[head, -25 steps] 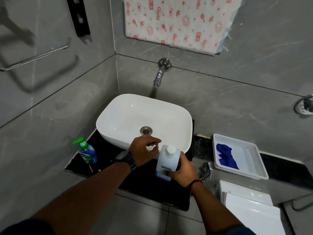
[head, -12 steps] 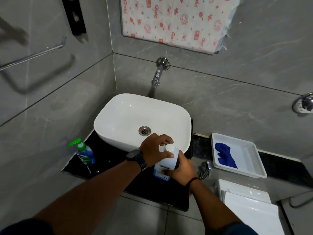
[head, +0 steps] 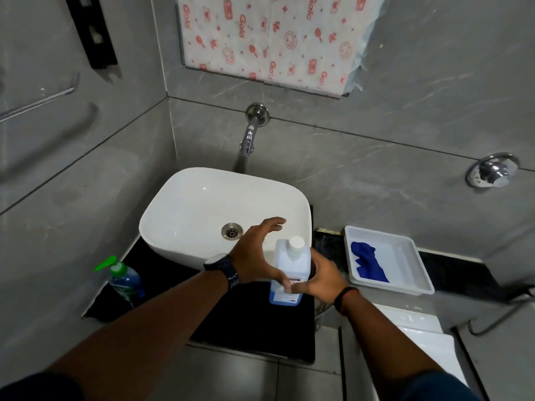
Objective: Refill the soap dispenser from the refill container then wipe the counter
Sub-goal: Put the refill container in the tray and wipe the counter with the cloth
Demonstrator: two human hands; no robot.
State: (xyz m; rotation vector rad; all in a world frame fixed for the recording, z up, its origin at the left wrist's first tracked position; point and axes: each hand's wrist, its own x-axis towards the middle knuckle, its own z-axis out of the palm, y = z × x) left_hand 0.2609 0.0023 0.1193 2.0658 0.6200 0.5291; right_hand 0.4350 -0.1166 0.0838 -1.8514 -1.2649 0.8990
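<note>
Refill container (head: 286, 273), cap on, stands before the sink (head: 185, 198); right hand (head: 317, 277) clamps it, left hand (head: 257, 253) spread open beside. Careless uncapping could tip it, spilling soap.

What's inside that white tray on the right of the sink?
The white tray holds a crumpled blue cloth in its left half. The rest of the tray floor looks bare. Whatever might lie under the cloth is covered, so I cannot tell.
</note>
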